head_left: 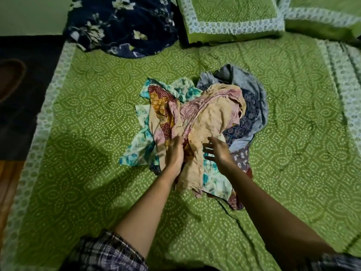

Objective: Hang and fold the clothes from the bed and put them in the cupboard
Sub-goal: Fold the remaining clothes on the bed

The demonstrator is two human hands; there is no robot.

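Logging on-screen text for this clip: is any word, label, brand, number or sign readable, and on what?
None readable. The clothes pile, green bedsheet, pillows and dark floral blanket carry only printed patterns; no tag or label shows.

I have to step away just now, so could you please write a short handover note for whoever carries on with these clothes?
Left hand: grips a fold of the beige garment on top of the pile.
Right hand: open, fingers spread at the near side of the pile, holding nothing.
Clothes: all in one crumpled heap in the middle of the green bedspread.
Done: nothing folded or hung that shows here.
Left: pull out the beige garment, then fold or hang every piece and store it. The cupboard is out of view.
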